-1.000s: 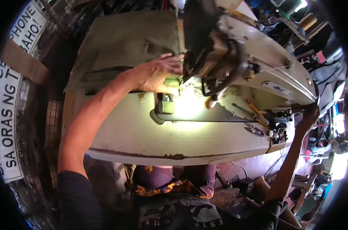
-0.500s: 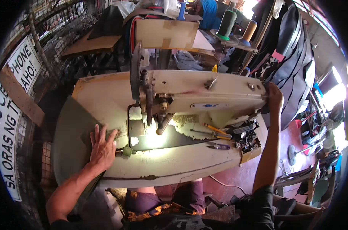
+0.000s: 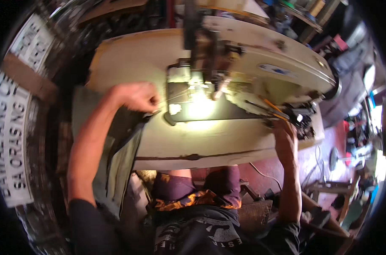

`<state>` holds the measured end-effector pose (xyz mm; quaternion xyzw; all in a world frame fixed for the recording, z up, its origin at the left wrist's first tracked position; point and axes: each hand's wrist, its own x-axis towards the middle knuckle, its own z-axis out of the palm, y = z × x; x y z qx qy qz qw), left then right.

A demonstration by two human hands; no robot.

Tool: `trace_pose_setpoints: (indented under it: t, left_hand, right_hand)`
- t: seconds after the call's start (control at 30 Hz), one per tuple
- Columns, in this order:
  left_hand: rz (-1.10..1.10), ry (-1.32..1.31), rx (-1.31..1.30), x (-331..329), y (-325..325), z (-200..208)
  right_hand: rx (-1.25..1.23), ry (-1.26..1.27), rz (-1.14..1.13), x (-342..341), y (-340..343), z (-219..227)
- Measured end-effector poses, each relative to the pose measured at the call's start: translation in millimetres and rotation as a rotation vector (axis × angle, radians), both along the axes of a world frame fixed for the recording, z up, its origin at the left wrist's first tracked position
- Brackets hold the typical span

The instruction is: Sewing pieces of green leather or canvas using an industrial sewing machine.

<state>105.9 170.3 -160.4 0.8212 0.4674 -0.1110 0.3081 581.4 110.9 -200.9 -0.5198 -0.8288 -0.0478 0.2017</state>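
My left hand (image 3: 137, 97) is closed in a fist at the left side of the cream sewing table (image 3: 210, 144). It grips the edge of an olive fabric (image 3: 123, 159) that hangs off the table's left edge. Thin threads run from the fist toward the lit needle plate (image 3: 193, 108) under the head of the cream sewing machine (image 3: 269, 63). My right hand (image 3: 285, 128) lies on the table's right end, beside small tools with an orange handle (image 3: 271, 106). Its fingers are not clear.
A black part (image 3: 303, 125) sits at the table's right corner. White signs with dark letters (image 3: 12, 140) line the left. My lap in a dark printed shirt (image 3: 197, 212) is below the table edge. Cluttered shelves and a stool stand to the right.
The left hand was flat on the table; now it is a fist holding the olive fabric, drawn left off the table edge. The view has shifted closer. The right hand stays at the right end.
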Motion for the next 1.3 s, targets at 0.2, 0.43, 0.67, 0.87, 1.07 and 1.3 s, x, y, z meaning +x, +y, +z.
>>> trace_pose_setpoints:
  t: [0.2, 0.43, 0.67, 0.87, 1.07, 1.3]
  left_hand:
    - [0.284, -0.389, -0.182, -13, 15, -11]
    - [0.308, -0.526, 0.113, -11, 5, -29]
    - [0.356, -0.670, 0.014, -19, 8, -31]
    - [0.357, -0.684, -0.051, -16, 8, -32]
    - [0.373, -0.700, -0.062, -18, 6, -30]
    - [0.365, -0.723, -0.072, -17, 9, -35]
  right_hand:
    - [0.070, -0.072, 0.174, -45, -1, 9]
    - [-0.028, 0.090, 0.401, -212, -8, 51]
    - [-0.117, -0.295, 0.414, -300, 2, 51]
    - [-0.049, -0.273, 0.431, -300, 2, 35]
    - [0.019, -0.322, 0.521, -303, 13, 30]
    - [-0.001, -0.321, 0.628, -301, 20, 28]
